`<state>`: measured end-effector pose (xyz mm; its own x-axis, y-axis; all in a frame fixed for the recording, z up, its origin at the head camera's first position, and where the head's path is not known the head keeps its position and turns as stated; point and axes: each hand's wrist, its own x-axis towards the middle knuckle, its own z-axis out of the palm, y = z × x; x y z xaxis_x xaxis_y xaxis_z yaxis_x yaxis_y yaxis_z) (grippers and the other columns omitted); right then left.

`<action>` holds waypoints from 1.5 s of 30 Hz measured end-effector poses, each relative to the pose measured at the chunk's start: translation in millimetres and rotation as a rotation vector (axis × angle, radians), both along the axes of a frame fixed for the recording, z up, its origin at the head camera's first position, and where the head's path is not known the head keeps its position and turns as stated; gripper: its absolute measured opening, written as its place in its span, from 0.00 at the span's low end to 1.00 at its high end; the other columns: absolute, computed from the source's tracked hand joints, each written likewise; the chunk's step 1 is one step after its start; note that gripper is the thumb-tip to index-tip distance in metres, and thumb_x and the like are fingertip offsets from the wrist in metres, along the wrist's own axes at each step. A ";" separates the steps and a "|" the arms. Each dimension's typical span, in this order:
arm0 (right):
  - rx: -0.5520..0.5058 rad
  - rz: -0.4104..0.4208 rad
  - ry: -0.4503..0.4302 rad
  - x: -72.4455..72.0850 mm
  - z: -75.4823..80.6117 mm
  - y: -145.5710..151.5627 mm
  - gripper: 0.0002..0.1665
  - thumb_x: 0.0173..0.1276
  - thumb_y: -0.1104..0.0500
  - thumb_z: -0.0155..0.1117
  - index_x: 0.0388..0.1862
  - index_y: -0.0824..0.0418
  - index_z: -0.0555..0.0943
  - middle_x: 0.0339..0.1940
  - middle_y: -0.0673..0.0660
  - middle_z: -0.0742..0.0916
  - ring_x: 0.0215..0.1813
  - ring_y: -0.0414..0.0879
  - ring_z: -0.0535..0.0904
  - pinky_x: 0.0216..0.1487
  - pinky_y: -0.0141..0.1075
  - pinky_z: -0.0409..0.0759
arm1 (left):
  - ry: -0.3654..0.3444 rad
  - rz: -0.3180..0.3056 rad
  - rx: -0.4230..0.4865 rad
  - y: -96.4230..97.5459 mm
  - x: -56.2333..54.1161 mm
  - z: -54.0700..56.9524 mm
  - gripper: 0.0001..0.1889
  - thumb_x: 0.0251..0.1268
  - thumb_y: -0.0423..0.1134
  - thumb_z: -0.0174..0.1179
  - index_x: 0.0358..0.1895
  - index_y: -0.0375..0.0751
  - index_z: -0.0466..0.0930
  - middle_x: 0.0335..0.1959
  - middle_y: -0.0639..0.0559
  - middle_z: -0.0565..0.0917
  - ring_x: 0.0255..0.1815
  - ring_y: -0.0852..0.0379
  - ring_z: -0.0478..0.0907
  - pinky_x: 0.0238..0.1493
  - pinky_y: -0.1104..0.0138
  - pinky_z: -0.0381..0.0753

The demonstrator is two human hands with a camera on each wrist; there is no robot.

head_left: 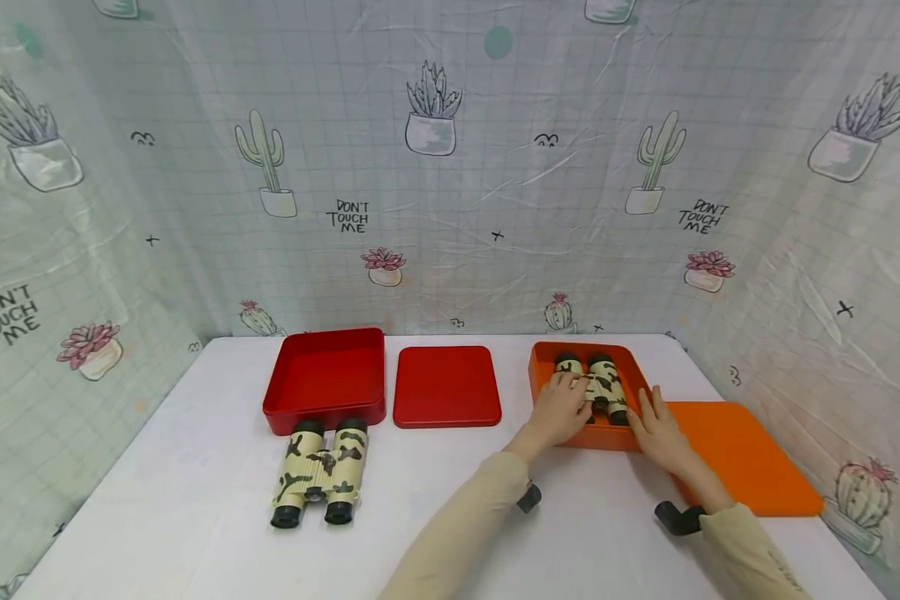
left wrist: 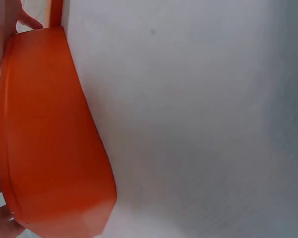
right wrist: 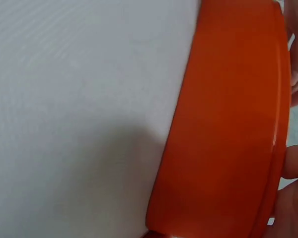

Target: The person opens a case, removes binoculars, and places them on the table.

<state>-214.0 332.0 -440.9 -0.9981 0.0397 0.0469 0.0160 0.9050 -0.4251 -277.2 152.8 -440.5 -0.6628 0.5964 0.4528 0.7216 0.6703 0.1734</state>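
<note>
Camouflage binoculars (head_left: 603,383) lie inside an orange box (head_left: 596,437) at the back right. Over their left barrel is my left hand (head_left: 560,410), its fingers bent on the binoculars and covering part of them. My right hand (head_left: 662,433) rests at the box's right wall, fingers extended along the rim and thumb by the right barrel's near end. Both wrist views mostly show the box's front wall (left wrist: 49,134), with fingertips at its upper edge; the binoculars are hidden there.
An orange lid (head_left: 750,458) lies flat right of the box, partly behind my right forearm. A red lid (head_left: 447,387) lies in the middle. At left stands an open red box (head_left: 326,412), with a second pair of camouflage binoculars (head_left: 318,475) just in front.
</note>
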 end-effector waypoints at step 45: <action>0.076 -0.084 0.001 0.1 -6.6 -4.5 0.36 0.71 0.47 0.35 0.68 0.71 0.47 0.69 0.73 0.45 0.65 0.75 0.43 0.53 0.74 0.50 | -0.210 0.107 -0.398 18.5 -21.4 7.6 0.28 0.57 0.57 0.53 0.62 0.60 0.63 0.68 0.56 0.60 0.69 0.43 0.54 0.64 0.52 0.61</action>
<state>-213.9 327.5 -447.4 -0.9914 0.1198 0.0536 0.0932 0.9301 -0.3552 -298.6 171.3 -432.8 -0.7828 0.6201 0.0516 0.6217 0.7829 0.0227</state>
